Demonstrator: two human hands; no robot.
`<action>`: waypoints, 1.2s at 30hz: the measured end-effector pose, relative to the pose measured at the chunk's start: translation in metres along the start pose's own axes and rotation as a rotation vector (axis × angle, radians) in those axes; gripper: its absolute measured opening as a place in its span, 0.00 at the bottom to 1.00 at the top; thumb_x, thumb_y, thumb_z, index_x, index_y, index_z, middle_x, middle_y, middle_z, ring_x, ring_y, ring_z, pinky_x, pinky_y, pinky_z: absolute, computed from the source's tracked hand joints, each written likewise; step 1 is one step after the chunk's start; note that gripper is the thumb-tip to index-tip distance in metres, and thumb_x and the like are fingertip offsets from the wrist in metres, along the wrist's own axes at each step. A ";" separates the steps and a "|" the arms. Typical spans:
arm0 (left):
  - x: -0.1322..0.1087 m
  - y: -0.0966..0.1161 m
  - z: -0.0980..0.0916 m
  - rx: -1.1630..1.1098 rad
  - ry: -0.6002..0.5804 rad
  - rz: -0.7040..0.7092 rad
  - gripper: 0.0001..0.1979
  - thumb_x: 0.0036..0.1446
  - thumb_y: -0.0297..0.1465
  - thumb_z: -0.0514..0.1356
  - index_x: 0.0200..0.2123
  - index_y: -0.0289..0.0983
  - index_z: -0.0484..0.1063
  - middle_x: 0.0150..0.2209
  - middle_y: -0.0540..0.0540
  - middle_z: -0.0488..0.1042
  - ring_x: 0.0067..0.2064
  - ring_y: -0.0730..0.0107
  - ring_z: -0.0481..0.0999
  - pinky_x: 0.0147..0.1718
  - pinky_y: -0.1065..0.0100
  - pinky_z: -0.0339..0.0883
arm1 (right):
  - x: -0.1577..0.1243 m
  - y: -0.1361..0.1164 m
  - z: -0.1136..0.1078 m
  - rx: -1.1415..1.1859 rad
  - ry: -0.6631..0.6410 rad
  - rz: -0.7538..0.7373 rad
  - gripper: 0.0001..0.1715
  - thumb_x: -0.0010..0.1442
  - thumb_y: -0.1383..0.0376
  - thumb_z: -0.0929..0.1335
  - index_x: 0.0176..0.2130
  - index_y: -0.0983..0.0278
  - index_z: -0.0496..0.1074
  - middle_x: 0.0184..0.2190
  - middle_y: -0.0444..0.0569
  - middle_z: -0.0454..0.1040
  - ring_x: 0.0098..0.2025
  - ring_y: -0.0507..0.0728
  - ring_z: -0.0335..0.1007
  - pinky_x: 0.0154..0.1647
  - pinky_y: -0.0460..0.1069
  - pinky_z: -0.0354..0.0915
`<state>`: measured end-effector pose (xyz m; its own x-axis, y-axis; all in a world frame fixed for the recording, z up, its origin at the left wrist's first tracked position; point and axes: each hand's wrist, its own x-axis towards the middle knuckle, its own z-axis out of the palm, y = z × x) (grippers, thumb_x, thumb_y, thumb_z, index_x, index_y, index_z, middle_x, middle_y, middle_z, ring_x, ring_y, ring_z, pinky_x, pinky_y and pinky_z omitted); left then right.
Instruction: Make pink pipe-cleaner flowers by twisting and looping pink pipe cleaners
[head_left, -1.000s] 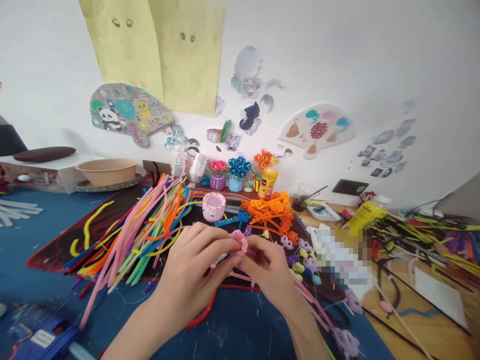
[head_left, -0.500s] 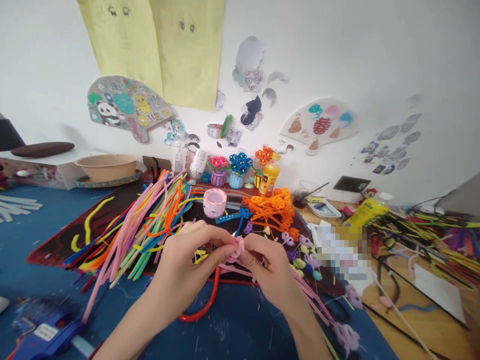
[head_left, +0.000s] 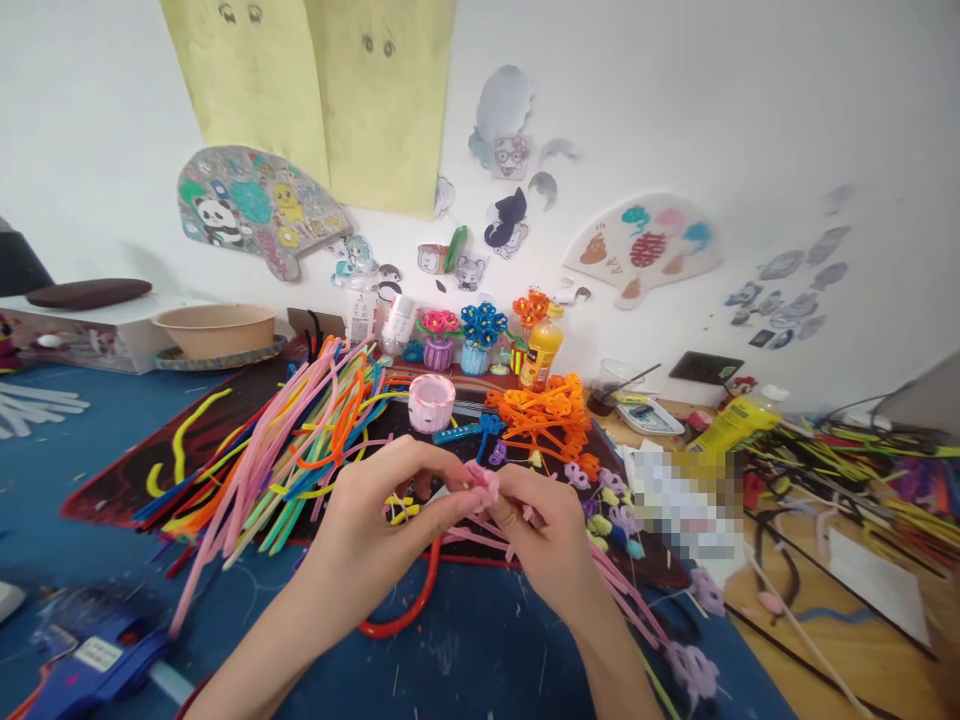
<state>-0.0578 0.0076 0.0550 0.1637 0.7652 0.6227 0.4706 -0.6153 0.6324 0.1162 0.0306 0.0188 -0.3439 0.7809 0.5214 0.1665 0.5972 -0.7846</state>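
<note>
A small looped pink pipe-cleaner flower (head_left: 482,487) is held up at the middle of the view. My left hand (head_left: 390,525) pinches its left side between thumb and forefinger. On the other side, my right hand (head_left: 541,525) closes thumb and fingers on its lower right. Fingertips hide part of the flower. Below the hands, pink pipe cleaners (head_left: 480,540) lie on the dark mat, and a red curved tube (head_left: 420,605) loops under my left wrist. Just beyond stands a pink-and-white pot (head_left: 431,405), with a blue tool (head_left: 459,434) beside it.
Multicoloured pipe cleaners (head_left: 277,440) are heaped at left, near a blue glue gun (head_left: 97,650). Orange pipe-cleaner flowers (head_left: 544,425) and an orange drink bottle (head_left: 541,350) stand at back right. Lilac flowers (head_left: 694,668) lie at right. Finished potted flowers (head_left: 484,330) line the wall.
The pink flower has turned between my fingers, so more of its loops show. My left forefinger has lifted slightly. The whole view has shifted a little.
</note>
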 end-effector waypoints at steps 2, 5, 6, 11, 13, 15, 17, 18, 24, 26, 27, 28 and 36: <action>-0.001 0.000 -0.001 0.081 0.069 0.106 0.07 0.54 0.33 0.65 0.35 0.38 0.72 0.32 0.50 0.77 0.31 0.73 0.73 0.28 0.73 0.66 | 0.000 0.001 0.000 0.056 0.041 0.033 0.14 0.64 0.62 0.65 0.29 0.64 0.73 0.24 0.43 0.68 0.26 0.50 0.62 0.27 0.43 0.57; -0.002 0.000 -0.002 0.212 0.138 0.308 0.08 0.52 0.31 0.66 0.36 0.37 0.73 0.33 0.48 0.76 0.35 0.69 0.73 0.33 0.69 0.67 | -0.001 0.002 0.001 0.153 0.079 0.062 0.15 0.64 0.60 0.65 0.29 0.64 0.74 0.22 0.43 0.69 0.25 0.50 0.64 0.26 0.43 0.60; -0.002 0.000 -0.002 0.237 0.152 0.360 0.06 0.53 0.29 0.66 0.35 0.37 0.73 0.33 0.48 0.76 0.34 0.70 0.73 0.33 0.68 0.67 | -0.001 0.002 0.001 0.173 0.086 0.063 0.16 0.64 0.59 0.65 0.29 0.64 0.74 0.22 0.43 0.69 0.24 0.51 0.64 0.26 0.43 0.60; -0.003 0.003 0.000 0.259 0.152 0.445 0.05 0.55 0.22 0.63 0.34 0.38 0.74 0.30 0.48 0.76 0.30 0.71 0.72 0.30 0.68 0.66 | 0.000 0.005 0.001 0.200 0.073 0.053 0.16 0.62 0.56 0.66 0.33 0.64 0.76 0.24 0.45 0.72 0.25 0.52 0.66 0.27 0.44 0.63; -0.004 0.004 0.002 0.257 0.134 0.458 0.05 0.55 0.23 0.62 0.34 0.37 0.74 0.30 0.48 0.77 0.31 0.71 0.72 0.30 0.68 0.67 | -0.001 0.006 0.002 0.199 0.057 0.064 0.15 0.62 0.56 0.66 0.33 0.64 0.76 0.24 0.45 0.72 0.26 0.53 0.66 0.27 0.45 0.63; -0.006 0.004 0.003 0.255 0.116 0.473 0.05 0.55 0.22 0.62 0.35 0.37 0.74 0.31 0.47 0.78 0.31 0.71 0.72 0.31 0.69 0.68 | -0.001 0.005 0.002 0.181 0.051 0.066 0.16 0.63 0.57 0.65 0.32 0.64 0.76 0.24 0.45 0.71 0.26 0.53 0.65 0.27 0.45 0.62; -0.007 0.004 0.005 0.266 0.107 0.482 0.06 0.56 0.22 0.62 0.36 0.37 0.74 0.32 0.47 0.78 0.32 0.71 0.73 0.31 0.69 0.68 | -0.001 0.004 0.002 0.132 0.062 0.051 0.16 0.64 0.59 0.64 0.31 0.64 0.75 0.24 0.45 0.71 0.26 0.52 0.64 0.27 0.45 0.61; -0.008 0.003 0.006 0.276 0.106 0.483 0.06 0.56 0.22 0.61 0.36 0.37 0.74 0.32 0.47 0.78 0.32 0.71 0.73 0.31 0.69 0.68 | -0.001 0.003 0.003 0.096 0.070 0.036 0.15 0.64 0.60 0.64 0.30 0.64 0.75 0.24 0.45 0.70 0.27 0.52 0.64 0.27 0.45 0.60; -0.008 0.003 0.005 0.260 0.106 0.466 0.07 0.55 0.23 0.62 0.37 0.38 0.73 0.33 0.48 0.78 0.32 0.71 0.73 0.32 0.68 0.68 | -0.002 0.002 0.004 -0.016 0.082 -0.008 0.18 0.65 0.59 0.63 0.26 0.64 0.70 0.22 0.44 0.67 0.25 0.51 0.61 0.26 0.45 0.58; -0.007 0.002 0.002 0.234 0.109 0.435 0.05 0.56 0.25 0.63 0.37 0.38 0.73 0.33 0.48 0.77 0.32 0.71 0.72 0.32 0.68 0.67 | -0.002 0.003 0.003 0.062 0.056 0.044 0.21 0.64 0.54 0.63 0.26 0.64 0.70 0.22 0.45 0.67 0.25 0.52 0.62 0.25 0.46 0.58; -0.006 0.002 -0.001 0.221 0.109 0.421 0.05 0.56 0.28 0.64 0.37 0.38 0.73 0.32 0.48 0.77 0.32 0.71 0.73 0.32 0.68 0.67 | -0.002 0.004 0.003 0.123 0.036 0.076 0.22 0.63 0.52 0.64 0.26 0.64 0.70 0.22 0.45 0.68 0.25 0.53 0.63 0.25 0.46 0.59; -0.006 0.001 -0.004 0.211 0.104 0.411 0.06 0.56 0.31 0.64 0.37 0.38 0.73 0.33 0.47 0.76 0.33 0.71 0.73 0.33 0.68 0.67 | -0.002 0.005 0.003 0.198 0.016 0.109 0.22 0.62 0.51 0.65 0.26 0.64 0.71 0.22 0.45 0.69 0.25 0.53 0.63 0.25 0.46 0.60; -0.003 -0.004 -0.011 0.198 0.054 0.425 0.06 0.57 0.27 0.62 0.39 0.39 0.72 0.35 0.46 0.76 0.37 0.69 0.74 0.35 0.68 0.69 | -0.003 0.010 0.004 0.610 -0.116 0.217 0.20 0.60 0.51 0.67 0.29 0.65 0.72 0.22 0.45 0.68 0.23 0.51 0.62 0.23 0.46 0.61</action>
<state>-0.0700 0.0059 0.0559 0.3346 0.4387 0.8340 0.5289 -0.8199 0.2192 0.1154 0.0336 0.0076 -0.4642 0.8270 0.3171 -0.2990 0.1907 -0.9350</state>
